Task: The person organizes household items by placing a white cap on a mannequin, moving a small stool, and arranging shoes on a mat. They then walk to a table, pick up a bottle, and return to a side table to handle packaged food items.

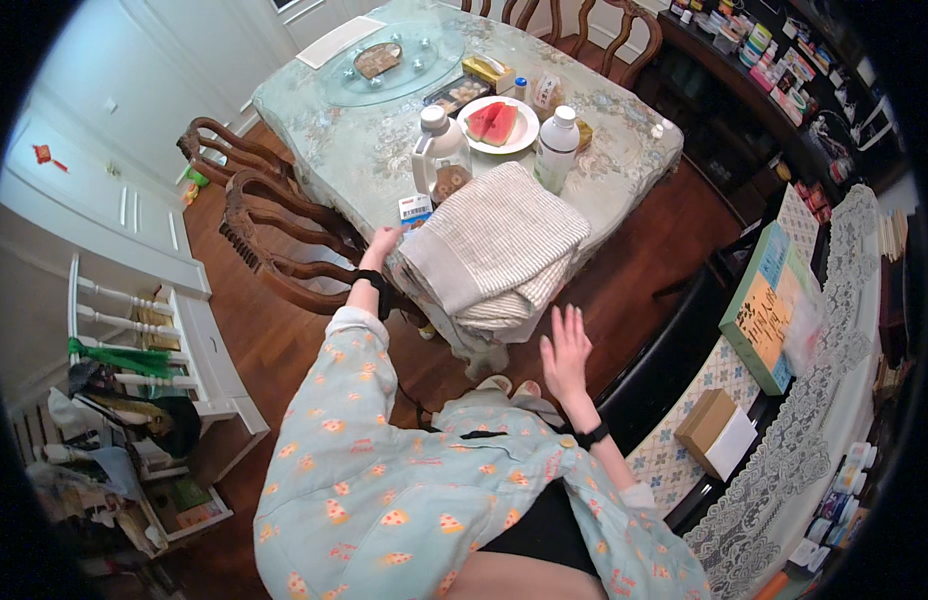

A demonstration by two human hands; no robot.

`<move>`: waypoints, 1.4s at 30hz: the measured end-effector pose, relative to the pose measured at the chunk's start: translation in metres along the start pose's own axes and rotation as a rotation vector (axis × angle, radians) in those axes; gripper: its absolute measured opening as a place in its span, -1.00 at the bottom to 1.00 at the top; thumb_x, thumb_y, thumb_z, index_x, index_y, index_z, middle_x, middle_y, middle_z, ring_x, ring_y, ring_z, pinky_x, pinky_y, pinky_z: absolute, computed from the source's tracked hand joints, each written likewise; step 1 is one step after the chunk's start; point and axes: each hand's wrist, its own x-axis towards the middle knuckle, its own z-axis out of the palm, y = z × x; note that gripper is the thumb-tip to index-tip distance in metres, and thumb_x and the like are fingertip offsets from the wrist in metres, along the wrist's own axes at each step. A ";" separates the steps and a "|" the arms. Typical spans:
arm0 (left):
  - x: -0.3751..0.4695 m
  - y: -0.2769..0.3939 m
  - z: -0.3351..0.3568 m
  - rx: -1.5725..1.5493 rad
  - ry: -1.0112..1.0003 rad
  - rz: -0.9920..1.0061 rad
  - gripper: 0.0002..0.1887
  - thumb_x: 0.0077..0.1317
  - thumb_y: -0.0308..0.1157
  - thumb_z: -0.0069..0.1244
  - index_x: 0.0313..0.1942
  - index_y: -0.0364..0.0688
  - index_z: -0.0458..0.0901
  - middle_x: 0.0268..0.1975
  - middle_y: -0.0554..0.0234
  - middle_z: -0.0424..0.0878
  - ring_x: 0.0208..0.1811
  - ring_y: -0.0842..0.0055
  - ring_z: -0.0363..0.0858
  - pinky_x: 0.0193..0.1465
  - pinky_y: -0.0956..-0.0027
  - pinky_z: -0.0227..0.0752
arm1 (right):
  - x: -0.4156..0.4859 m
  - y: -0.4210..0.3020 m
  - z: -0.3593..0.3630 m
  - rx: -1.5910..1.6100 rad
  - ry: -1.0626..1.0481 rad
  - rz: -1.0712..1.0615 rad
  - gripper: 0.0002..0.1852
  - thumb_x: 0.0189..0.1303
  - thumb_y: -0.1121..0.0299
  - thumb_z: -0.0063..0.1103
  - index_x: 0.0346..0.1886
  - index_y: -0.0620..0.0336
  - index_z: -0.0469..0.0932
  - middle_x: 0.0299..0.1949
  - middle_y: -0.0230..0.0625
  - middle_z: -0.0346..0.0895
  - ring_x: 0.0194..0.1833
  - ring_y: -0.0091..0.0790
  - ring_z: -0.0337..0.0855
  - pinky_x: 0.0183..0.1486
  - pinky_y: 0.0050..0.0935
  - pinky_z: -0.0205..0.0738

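A folded striped towel or blanket (501, 232) lies at the near corner of the dining table (351, 165), its lower layers drooping over the edge. My left hand (386, 240) is at the table's left edge, close to the cloth and a small blue and white box (415, 211); its fingertips are partly hidden, so any hold is unclear. Fingers apart and holding nothing, my right hand (567, 352) is just right of the cloth's near end. Behind the cloth stand a plastic jug with a handle (440, 154) and a white bottle (557, 150). Watermelon slices (494, 122) rest on a white plate (525, 139).
Carved wooden chairs (265, 247) stand along the table's left side. A glass turntable (426, 71) is at the far end, near a tissue box (488, 73). On the right, a lace-covered surface (794, 450) borders a large green-edged box (768, 307) and a cardboard box (708, 427).
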 end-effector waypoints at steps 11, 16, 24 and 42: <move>0.041 -0.012 0.033 0.253 0.063 0.057 -0.51 -0.09 -0.09 0.22 -0.38 -0.43 0.59 -0.35 0.03 0.66 -0.30 0.37 0.64 -0.28 0.27 0.43 | -0.117 0.072 -0.029 -0.007 0.345 0.796 -0.46 0.33 0.16 -0.28 0.30 0.25 0.06 0.33 0.00 -0.05 0.36 -0.05 -0.11 0.32 -0.12 -0.23; 0.034 0.003 0.030 -0.356 -0.171 -0.103 -0.60 0.01 -0.20 0.22 -0.27 -0.31 0.55 -0.38 0.25 0.61 -0.47 0.48 0.56 -0.41 0.36 0.39 | -0.119 0.065 -0.020 0.001 0.331 0.844 -0.47 0.33 0.15 -0.29 0.28 0.25 0.08 0.33 0.03 -0.05 0.35 -0.04 -0.10 0.32 -0.14 -0.22; -0.004 0.025 0.014 0.141 0.719 0.282 -0.53 -0.04 -0.04 0.22 -0.37 -0.28 0.48 -0.44 0.11 0.56 -0.41 0.38 0.52 -0.29 0.34 0.38 | -0.093 0.035 -0.004 0.036 0.195 0.655 -0.44 0.26 0.19 -0.12 0.27 0.25 0.10 0.32 0.03 -0.03 0.34 -0.05 -0.05 0.31 -0.10 -0.19; -0.215 0.113 0.051 -0.614 -0.272 0.304 -0.66 0.27 -0.16 -0.03 -0.17 -0.29 0.53 -0.30 0.35 0.61 -0.37 0.70 0.56 -0.33 0.57 0.40 | 0.078 -0.041 0.001 1.070 0.060 0.294 -0.36 0.14 0.26 0.14 0.23 0.28 0.11 -0.08 -0.13 0.45 -0.30 -0.42 0.57 -0.26 -0.55 0.43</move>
